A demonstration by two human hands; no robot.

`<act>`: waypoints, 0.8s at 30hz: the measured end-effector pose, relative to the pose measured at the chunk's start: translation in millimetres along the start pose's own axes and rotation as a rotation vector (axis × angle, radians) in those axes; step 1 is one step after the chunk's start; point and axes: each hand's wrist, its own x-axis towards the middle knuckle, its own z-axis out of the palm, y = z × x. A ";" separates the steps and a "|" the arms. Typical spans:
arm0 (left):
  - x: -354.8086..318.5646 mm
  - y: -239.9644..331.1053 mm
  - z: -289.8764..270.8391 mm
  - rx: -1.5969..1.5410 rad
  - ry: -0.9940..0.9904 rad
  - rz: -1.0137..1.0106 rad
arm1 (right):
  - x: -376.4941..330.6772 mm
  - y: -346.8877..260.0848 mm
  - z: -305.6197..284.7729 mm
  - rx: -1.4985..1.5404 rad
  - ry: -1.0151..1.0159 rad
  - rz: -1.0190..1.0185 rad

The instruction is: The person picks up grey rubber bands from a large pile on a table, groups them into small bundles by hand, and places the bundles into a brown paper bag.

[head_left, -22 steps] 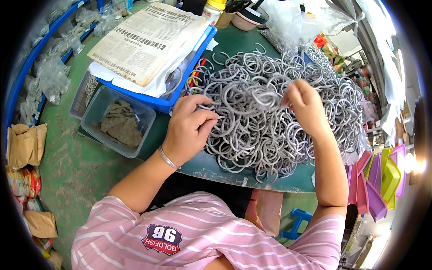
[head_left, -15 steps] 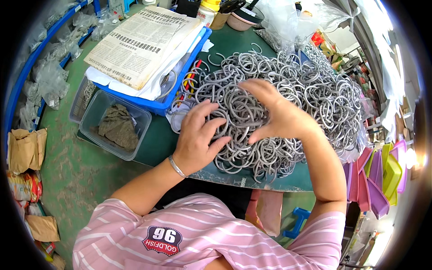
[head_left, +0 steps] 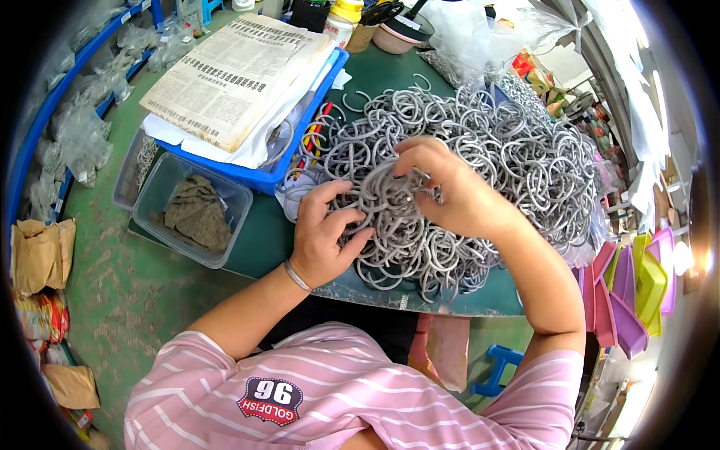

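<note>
A big heap of grey, C-shaped open rings (head_left: 517, 161) is spread over the green table. Over its near left part, my right hand (head_left: 450, 187) curls its fingers and thumb round a clump of the rings (head_left: 390, 191), which is blurred by motion. My left hand (head_left: 326, 232), with a silver bangle on its wrist, is at the left edge of the same clump. Its fingers are apart and bent, the tips at the outer rings; no ring is seen gripped in it.
Left of the heap stands a blue tray (head_left: 259, 176) with newspaper (head_left: 232, 82) on top. A clear plastic box (head_left: 240, 225) holding a brown cloth (head_left: 196, 214) is nearer me. Pens (head_left: 319, 131) lie beside the heap. Coloured plastic bins (head_left: 630, 300) are at right, a blue stool (head_left: 495, 371) below.
My right hand's fingers have closed in from a wide spread onto the clump of rings. Rings under it have shifted. My left hand stays at nearly the same place.
</note>
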 end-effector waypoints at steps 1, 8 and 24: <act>0.7 0.5 -0.8 0.009 0.001 -0.002 | -0.3 -0.8 3.8 -0.031 -0.019 -0.068; 2.1 -0.3 -3.5 0.039 -0.007 0.017 | -0.9 -9.3 9.7 0.016 -0.122 0.079; -0.2 -4.1 -0.1 0.013 -0.005 0.001 | -80.8 4.3 -56.9 0.380 0.593 0.353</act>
